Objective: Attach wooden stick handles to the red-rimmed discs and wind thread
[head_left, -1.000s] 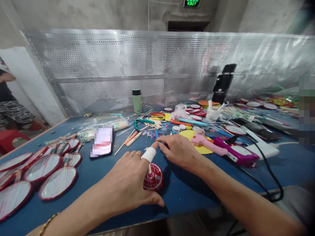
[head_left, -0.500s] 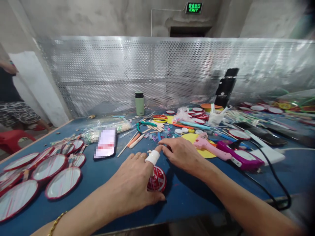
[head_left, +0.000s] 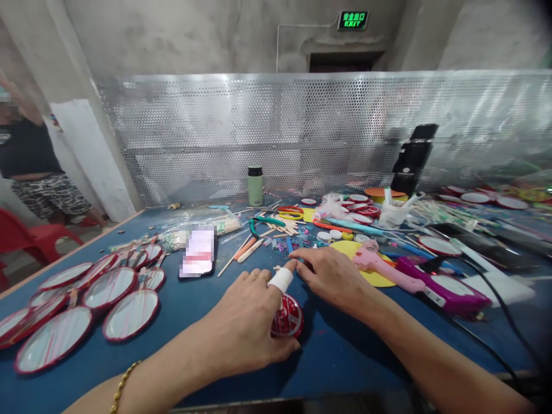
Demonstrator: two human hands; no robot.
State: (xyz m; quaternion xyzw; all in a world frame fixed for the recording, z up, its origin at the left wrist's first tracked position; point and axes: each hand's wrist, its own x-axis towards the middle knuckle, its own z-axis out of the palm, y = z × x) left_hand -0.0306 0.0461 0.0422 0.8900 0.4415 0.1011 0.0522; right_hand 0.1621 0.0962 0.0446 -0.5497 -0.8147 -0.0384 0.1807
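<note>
In the head view my left hand (head_left: 248, 319) lies over a red round disc (head_left: 290, 317) with a pale printed pattern, its thumb along the near edge. The hand covers the disc's left part. White tape wraps the index finger (head_left: 281, 280). My right hand (head_left: 330, 275) is just beyond the disc, fingers curled, with its fingertips meeting the taped finger's tip. Whatever they pinch, if anything, is too small to make out. Past the fingertips lie small coloured bands (head_left: 288, 246) and loose wooden sticks (head_left: 280, 227).
Red-rimmed white discs (head_left: 131, 315) pile up at left, beside a phone (head_left: 198, 253). A pink tool (head_left: 388, 267), a purple device (head_left: 448, 287) and its cable lie right. A green bottle (head_left: 255, 187) stands before the perforated metal screen (head_left: 207, 126). A person (head_left: 34, 149) stands far left.
The view has turned slightly left and up, so everything sits further right in it. Both hands keep nearly the same pose at the red disc. More of the person at left shows.
</note>
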